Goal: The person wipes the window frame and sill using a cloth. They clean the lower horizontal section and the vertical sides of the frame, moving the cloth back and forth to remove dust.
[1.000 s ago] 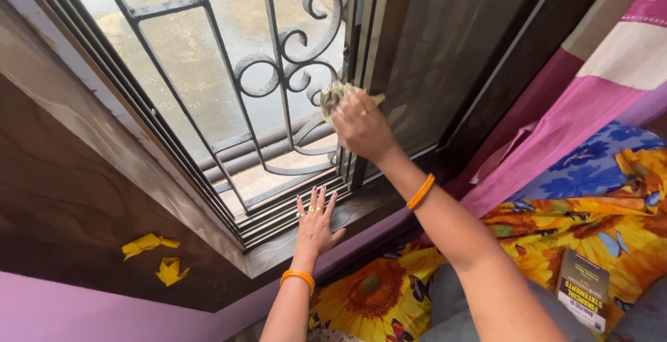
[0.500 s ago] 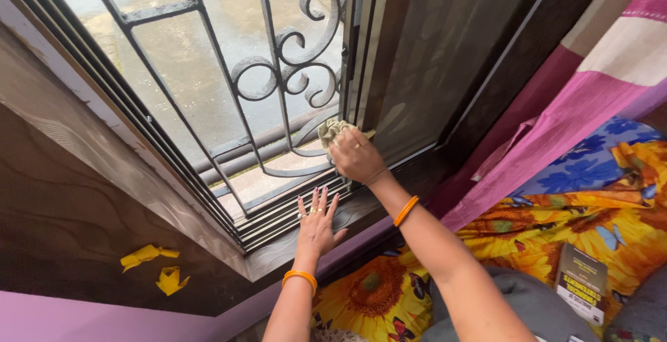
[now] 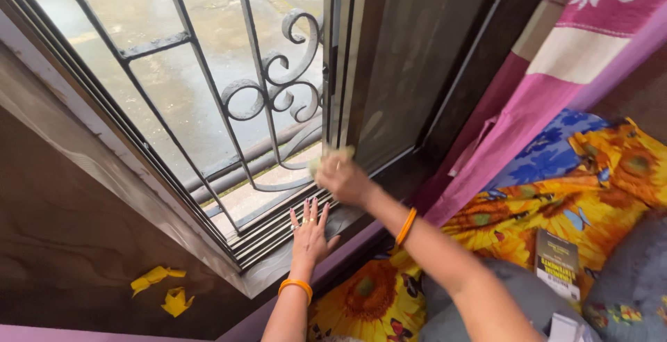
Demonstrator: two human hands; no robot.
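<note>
Right hand (image 3: 344, 178) clenched on cloth (image 3: 326, 158) at frame centre; left hand (image 3: 309, 234) flat, fingers spread, on sill (image 3: 278, 272).
Risk: knuckles may scrape the iron grille (image 3: 271, 99), or the cloth may snag on its scrolls.

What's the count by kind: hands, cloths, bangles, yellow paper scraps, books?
Hands: 2, left hand flat on the sill, right hand
Cloth: 1
Bangles: 2
Yellow scraps: 2
Book: 1
Total: 8
</note>
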